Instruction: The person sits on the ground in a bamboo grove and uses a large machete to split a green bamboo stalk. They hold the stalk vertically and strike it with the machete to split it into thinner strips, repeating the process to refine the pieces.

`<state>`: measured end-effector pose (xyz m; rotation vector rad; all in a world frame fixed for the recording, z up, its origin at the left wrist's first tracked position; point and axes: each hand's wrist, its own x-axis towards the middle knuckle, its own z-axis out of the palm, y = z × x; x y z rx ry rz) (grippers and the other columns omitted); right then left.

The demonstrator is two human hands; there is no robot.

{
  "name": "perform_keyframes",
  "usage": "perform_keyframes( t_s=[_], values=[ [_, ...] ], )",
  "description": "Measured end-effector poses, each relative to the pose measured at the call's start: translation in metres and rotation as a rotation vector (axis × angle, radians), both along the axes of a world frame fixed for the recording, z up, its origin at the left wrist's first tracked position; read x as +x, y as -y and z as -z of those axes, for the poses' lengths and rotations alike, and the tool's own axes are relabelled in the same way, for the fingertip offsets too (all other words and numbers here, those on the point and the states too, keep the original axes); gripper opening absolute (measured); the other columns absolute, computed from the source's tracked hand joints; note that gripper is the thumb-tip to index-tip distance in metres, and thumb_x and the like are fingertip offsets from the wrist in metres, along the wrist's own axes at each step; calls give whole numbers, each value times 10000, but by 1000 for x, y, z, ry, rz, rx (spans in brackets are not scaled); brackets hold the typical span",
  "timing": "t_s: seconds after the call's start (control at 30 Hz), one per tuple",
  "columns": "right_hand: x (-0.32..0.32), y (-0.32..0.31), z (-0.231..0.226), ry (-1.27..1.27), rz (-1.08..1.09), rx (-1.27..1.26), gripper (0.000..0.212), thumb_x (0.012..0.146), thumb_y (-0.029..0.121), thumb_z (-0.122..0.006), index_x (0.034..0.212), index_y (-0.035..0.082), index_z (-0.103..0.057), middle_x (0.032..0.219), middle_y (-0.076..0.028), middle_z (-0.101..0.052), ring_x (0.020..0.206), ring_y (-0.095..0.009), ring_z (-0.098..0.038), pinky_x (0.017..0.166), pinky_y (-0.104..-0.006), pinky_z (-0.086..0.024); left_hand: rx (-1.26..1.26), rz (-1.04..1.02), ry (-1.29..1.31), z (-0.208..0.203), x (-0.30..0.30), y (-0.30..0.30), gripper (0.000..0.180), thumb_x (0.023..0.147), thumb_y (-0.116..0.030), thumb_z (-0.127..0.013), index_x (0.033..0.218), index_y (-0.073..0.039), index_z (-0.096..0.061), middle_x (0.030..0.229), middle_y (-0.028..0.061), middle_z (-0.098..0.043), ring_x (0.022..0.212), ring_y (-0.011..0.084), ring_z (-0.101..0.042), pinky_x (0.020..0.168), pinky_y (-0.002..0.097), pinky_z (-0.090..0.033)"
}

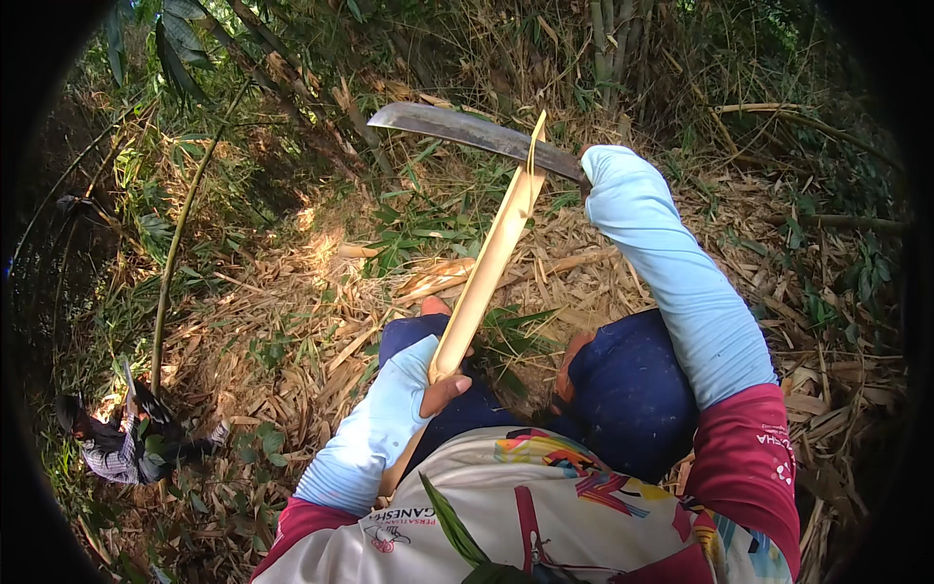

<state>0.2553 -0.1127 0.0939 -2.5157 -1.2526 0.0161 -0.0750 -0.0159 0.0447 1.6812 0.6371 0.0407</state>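
A split length of pale bamboo [493,261] slants up and away from my lap, its hollow inner side facing up. My left hand [440,391] is closed around its lower part, thumb across the edge; the lower end runs back along my left forearm. My right hand [595,177], mostly covered by a light blue sleeve, grips a machete with a dark, slightly curved blade [452,127]. The blade points left and crosses the far end of the bamboo, where a thin sliver [538,136] stands up beside it. The machete's handle is hidden in my fist.
My knees in dark blue trousers [632,384] are bent beneath the work. Dry leaves [321,336] and bamboo husks cover the ground. A slim green stem [185,229] rises at the left. Another person [122,453] sits at the lower left. Dense stalks stand at the back.
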Motion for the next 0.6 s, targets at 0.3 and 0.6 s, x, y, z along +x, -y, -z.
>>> perform_keyframes(
  t_s=[0.3,0.6],
  values=[
    [22,-9,10,-47,96,-65,111,788,82,-666,884,73,-611,774,-193,-619,705,-371,-573,657,-417,-467,-234,-29,17,8,-13,2,407,834,-134,-734,1182,-4,-567,710,-10,-520,542,62,-454,505,215,-377],
    [78,13,47,-25,304,114,210,773,132,-773,861,86,-589,696,-127,-555,625,-282,-428,605,-402,-433,-510,13,170,25,-25,-6,432,952,-283,-612,1253,15,-527,681,54,-553,494,126,-489,455,242,-399]
  ],
)
